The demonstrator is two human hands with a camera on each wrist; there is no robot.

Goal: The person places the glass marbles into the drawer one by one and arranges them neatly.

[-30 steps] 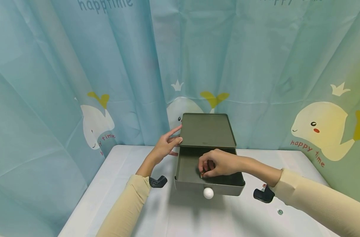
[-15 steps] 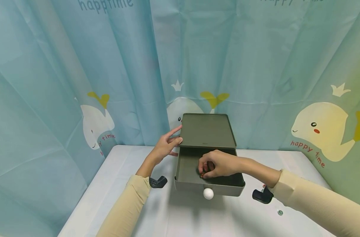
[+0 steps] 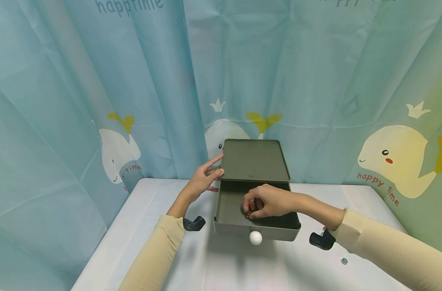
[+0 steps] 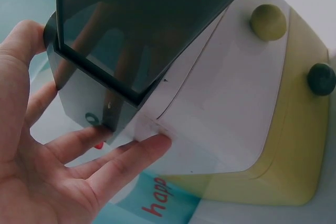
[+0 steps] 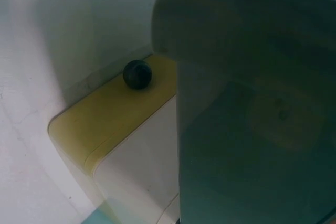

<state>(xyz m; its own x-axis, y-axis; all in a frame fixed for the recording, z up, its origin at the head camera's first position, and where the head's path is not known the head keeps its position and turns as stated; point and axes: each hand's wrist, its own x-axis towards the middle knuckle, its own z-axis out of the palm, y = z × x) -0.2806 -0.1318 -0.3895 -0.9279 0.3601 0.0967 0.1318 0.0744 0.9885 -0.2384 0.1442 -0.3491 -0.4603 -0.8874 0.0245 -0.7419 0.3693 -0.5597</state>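
Note:
A small drawer cabinet (image 3: 255, 159) has its grey-green top drawer (image 3: 229, 202) pulled out, with a white knob (image 3: 255, 238) in front. My left hand (image 3: 203, 180) touches the cabinet's left side, fingers spread and mostly straight; the left wrist view shows its thumb at the top edge. Inside the drawer my right hand (image 3: 270, 201) pinches a small reddish-brown piece (image 3: 248, 216) near the bottom. The fingers mostly hide this piece, so its kind is unclear. In the right wrist view the drawer's wall (image 5: 252, 129) blocks sight of the hand.
Below are a white drawer (image 4: 226, 103) with a yellow-green knob (image 4: 268, 22) and a yellow drawer (image 4: 299, 150) with a dark green knob (image 4: 321, 79). A small greenish round piece (image 3: 344, 261) lies on the white table (image 3: 177, 262) at right. A whale-print curtain (image 3: 315, 81) hangs behind.
The right hand's fingertips and the reddish-brown piece have shifted very slightly inside the drawer. My left hand and the cabinet stay where they were.

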